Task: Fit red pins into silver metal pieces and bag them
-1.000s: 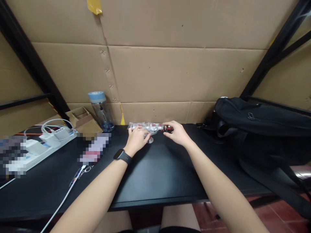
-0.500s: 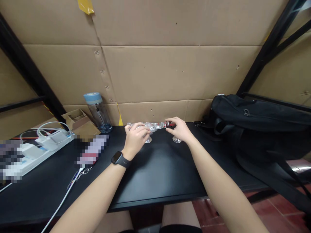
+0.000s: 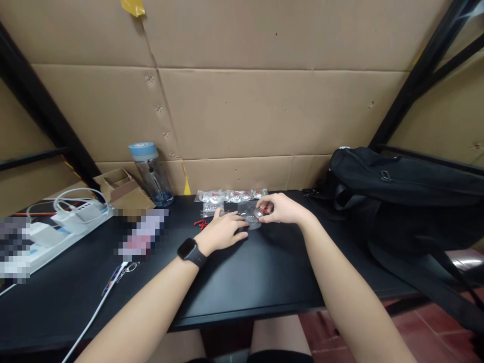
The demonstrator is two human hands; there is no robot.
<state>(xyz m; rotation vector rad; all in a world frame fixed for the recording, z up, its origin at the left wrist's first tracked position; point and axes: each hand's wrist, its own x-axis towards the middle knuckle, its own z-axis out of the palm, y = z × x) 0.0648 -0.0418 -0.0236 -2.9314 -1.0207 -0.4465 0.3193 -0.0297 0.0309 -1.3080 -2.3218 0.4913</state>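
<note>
My right hand pinches a small round silvery piece with a red cord between thumb and fingers. Its exact kind is too small to make out. Under and beside it lies a clear plastic bag on the black table. My left hand, a dark watch on its wrist, rests palm down with its fingers spread, the fingertips at the bag's left side. A red cord lies just left of that hand. Behind both hands, several clear packets with silvery and red contents sit in a row.
On the left are a bottle with a blue lid, an opened cardboard box, a white power strip with cables, and a blurred phone-like object. A black bag occupies the right side. Cardboard walls the back.
My left hand has come down from the packets and spread out flat on the table. My right hand has shifted slightly nearer, and the silvery piece and clear bag now show in front of the row.
</note>
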